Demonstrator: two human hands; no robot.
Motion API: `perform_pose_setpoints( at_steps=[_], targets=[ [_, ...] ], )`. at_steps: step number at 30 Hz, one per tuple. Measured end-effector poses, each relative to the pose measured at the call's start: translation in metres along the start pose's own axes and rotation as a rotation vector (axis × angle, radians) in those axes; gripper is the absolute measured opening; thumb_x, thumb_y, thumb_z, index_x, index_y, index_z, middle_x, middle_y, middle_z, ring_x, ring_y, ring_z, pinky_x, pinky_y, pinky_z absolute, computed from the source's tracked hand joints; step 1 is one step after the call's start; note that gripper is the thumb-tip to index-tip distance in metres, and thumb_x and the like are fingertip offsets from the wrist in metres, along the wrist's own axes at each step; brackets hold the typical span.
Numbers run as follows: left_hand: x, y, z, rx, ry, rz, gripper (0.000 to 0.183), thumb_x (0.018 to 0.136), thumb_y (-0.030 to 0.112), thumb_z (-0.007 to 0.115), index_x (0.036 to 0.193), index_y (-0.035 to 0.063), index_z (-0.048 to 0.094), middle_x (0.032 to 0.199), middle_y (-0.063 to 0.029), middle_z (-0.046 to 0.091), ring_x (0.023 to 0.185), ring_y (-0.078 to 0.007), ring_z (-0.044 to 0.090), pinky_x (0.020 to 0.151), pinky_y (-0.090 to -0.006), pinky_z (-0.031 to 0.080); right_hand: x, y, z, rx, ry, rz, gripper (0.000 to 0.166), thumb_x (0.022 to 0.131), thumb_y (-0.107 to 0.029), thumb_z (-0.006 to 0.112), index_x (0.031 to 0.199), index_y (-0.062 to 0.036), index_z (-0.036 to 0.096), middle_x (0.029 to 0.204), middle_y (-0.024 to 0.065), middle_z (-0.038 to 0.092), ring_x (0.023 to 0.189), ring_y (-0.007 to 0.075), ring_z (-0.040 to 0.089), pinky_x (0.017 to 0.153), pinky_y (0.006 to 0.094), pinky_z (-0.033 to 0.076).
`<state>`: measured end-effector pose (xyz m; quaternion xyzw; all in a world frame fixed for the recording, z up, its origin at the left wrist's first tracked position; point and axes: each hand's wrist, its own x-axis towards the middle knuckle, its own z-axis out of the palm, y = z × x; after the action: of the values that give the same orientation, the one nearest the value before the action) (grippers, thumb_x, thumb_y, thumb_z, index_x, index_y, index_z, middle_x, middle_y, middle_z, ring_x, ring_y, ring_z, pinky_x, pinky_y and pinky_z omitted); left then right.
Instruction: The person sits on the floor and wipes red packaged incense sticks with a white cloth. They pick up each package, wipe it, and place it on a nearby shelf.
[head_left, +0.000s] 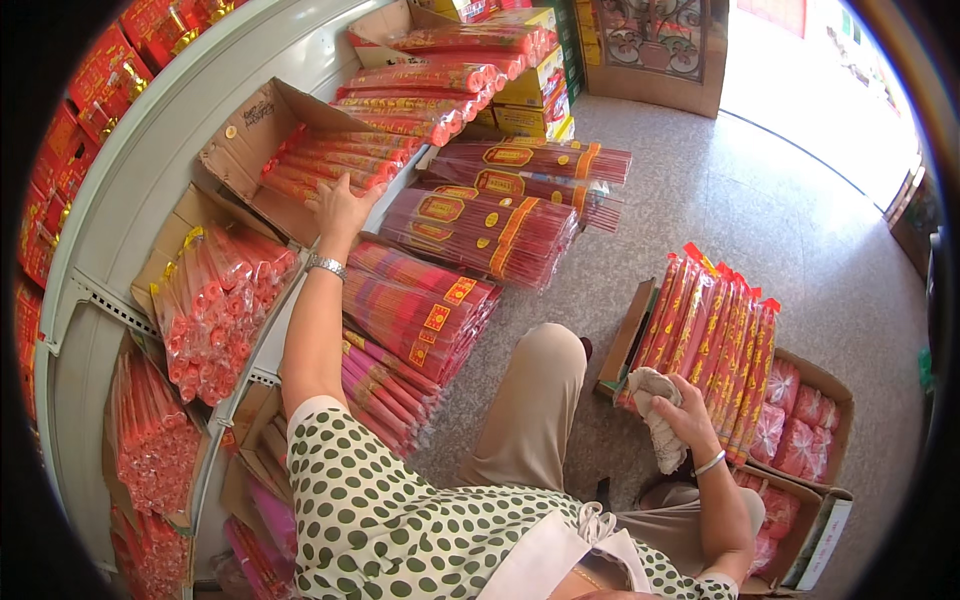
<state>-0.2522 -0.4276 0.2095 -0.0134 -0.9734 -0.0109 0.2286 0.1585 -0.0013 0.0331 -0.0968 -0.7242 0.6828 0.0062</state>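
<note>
My left hand (345, 208), with a metal watch at the wrist, reaches to the shelf with fingers spread. Its fingertips rest at the near end of plastic-wrapped red candles (337, 157), which lie in an open cardboard box (244, 146). I cannot tell whether the fingers press on the candles or on the box edge. On the other side, my right hand (686, 416), wearing a bangle, grips a crumpled pale cloth (660, 427). The cloth hangs in front of upright-looking red packets with gold lettering (712, 330), which stand in a carton on the right.
Bundled incense sticks (465, 225) jut over the floor from a lower shelf (401, 191). Below them lie striped bundles (420, 307). Another box holds wrapped candles (217, 307). Cartons of pink packages (795, 427) sit on the speckled floor (675, 195). Yellow boxes (529, 97) are stacked behind.
</note>
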Motion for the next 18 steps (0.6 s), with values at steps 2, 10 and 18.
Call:
perform_pose_setpoints(
  at_steps=[2, 10, 18],
  targets=[
    [0.0, -0.004, 0.0, -0.012, 0.047, 0.018, 0.091, 0.075, 0.072, 0.057, 0.135, 0.0039, 0.049, 0.131, -0.03, 0.05, 0.133, -0.0418, 0.036, 0.108, -0.0632, 0.016, 0.0, -0.006, 0.003, -0.026, -0.009, -0.02, 0.038, 0.085, -0.021, 0.072, 0.112, 0.0031, 0.059, 0.094, 0.004, 0.064, 0.088, 0.0101, 0.057, 0.076, 0.0286, 0.049],
    [-0.027, 0.069, -0.044, 0.143, 0.014, -0.051, 0.063, 0.075, 0.06, 0.065, 0.119, 0.0138, 0.062, 0.111, -0.0204, 0.064, 0.104, -0.0383, 0.061, 0.091, -0.0505, 0.046, -0.001, -0.007, -0.049, -0.008, 0.245, -0.186, 0.037, 0.082, -0.016, 0.069, 0.115, -0.0013, 0.061, 0.102, 0.0051, 0.066, 0.09, 0.0124, 0.061, 0.078, 0.0297, 0.052],
    [-0.111, 0.197, 0.021, -0.726, -0.064, 0.653, 0.048, 0.084, 0.019, 0.065, 0.124, -0.0032, 0.051, 0.122, -0.0226, 0.055, 0.114, -0.032, 0.054, 0.095, -0.0398, 0.044, -0.009, 0.002, -0.155, 0.744, 0.988, -0.431, 0.028, 0.093, -0.025, 0.058, 0.108, -0.0019, 0.063, 0.096, 0.0051, 0.065, 0.085, 0.0114, 0.061, 0.076, 0.0282, 0.051]
  ],
)
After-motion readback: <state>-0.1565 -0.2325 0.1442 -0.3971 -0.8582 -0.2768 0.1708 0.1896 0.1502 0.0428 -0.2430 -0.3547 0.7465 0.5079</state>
